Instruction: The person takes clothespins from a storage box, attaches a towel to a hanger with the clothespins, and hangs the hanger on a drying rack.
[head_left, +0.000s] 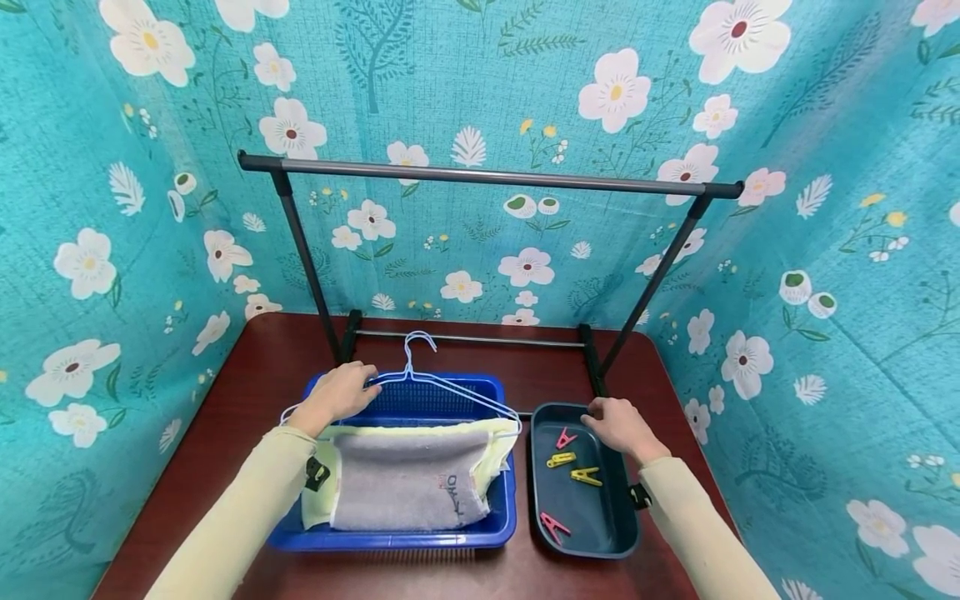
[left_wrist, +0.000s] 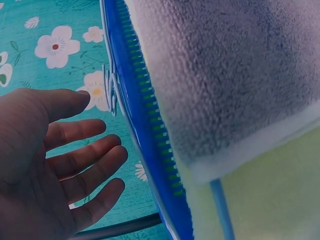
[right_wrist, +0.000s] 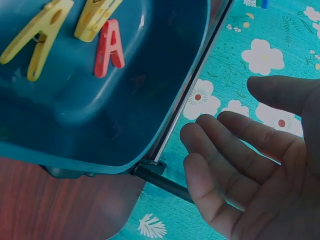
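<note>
My left hand [head_left: 341, 396] is above the left part of a light-blue wire hanger [head_left: 450, 385]; in the left wrist view its fingers [left_wrist: 95, 167] are spread and hold nothing. The hanger lies over a blue basket [head_left: 397, 540], hook toward the rack. In the basket lie a grey towel [head_left: 405, 483] with dark lettering and a pale yellow towel [head_left: 318, 487] partly beneath it. My right hand [head_left: 622, 427] hovers by the far right corner of a dark teal tray [head_left: 592, 533], its fingers [right_wrist: 250, 145] loosely bent around nothing. The tray holds several red and yellow clothespins [head_left: 585, 476].
A dark metal rack [head_left: 487, 174] stands behind the basket and tray, with a horizontal top bar and slanted legs. All of it sits on a reddish-brown table [head_left: 240, 400]. Teal floral cloth [head_left: 465, 242] surrounds the table at the back and sides.
</note>
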